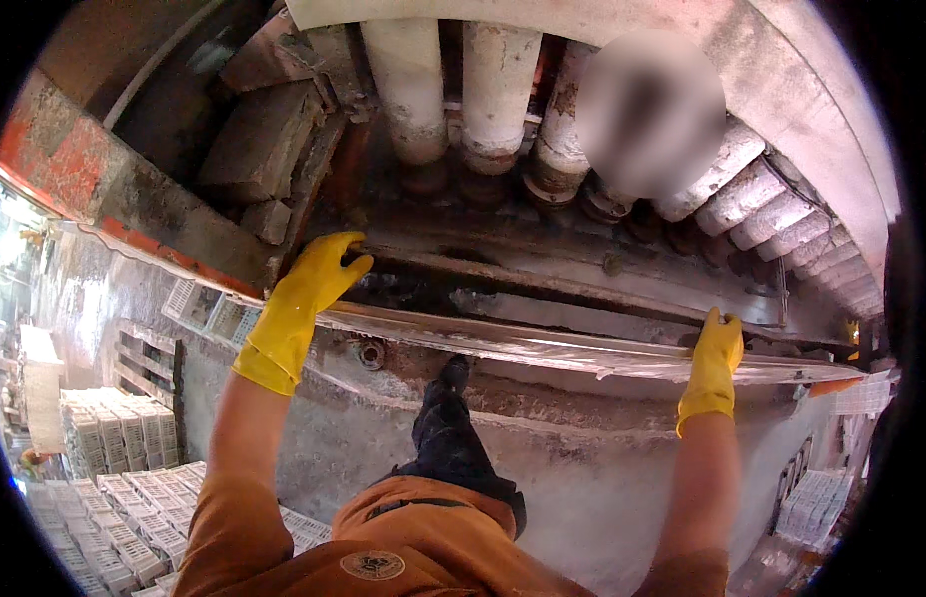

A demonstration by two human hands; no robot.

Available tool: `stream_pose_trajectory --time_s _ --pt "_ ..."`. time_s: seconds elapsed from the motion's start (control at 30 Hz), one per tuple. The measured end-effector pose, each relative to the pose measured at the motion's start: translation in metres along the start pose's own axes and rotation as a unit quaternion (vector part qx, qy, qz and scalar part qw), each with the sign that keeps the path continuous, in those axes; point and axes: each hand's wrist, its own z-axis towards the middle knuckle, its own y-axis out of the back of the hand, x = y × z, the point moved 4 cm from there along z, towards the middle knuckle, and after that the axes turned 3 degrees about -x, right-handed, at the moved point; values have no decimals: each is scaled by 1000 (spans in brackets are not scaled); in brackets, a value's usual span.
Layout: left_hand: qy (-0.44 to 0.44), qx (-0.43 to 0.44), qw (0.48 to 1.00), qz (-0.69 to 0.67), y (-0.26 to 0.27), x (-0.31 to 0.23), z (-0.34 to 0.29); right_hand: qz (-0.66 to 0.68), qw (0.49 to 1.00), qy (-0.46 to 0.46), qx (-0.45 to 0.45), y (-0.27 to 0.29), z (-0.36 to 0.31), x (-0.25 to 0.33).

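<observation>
Both of my hands wear yellow rubber gloves. My left hand [312, 287] is at the left end of a long, pale board [503, 338] that runs across in front of me. Its thumb and fingers curve apart with nothing visible between them. Toward the board's right end, the fingers of my right hand [714, 366] reach up over the edge and grip it. Behind the board lies a dark, wet-looking channel [423, 289], bordered by a long, dirty ledge [543, 281].
A row of worn, whitish rollers [501, 95] stands beyond the channel. Rough blocks [259, 139] rest at the upper left beside a rusty orange-edged beam [135, 189]. White plastic crates [120, 433] are stacked at lower left, near a wooden pallet [150, 363]. More crates [816, 507] stand at lower right.
</observation>
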Motion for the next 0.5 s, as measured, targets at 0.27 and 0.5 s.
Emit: stream_pose_trajectory --time_s 0.27,0.5 --pt "-16 31 999 6 -3 2 21 -9 1000 -14 -10 -6 13 10" --pt "34 72 996 -39 -15 23 65 -7 1000 -8 -15 -12 20 20"
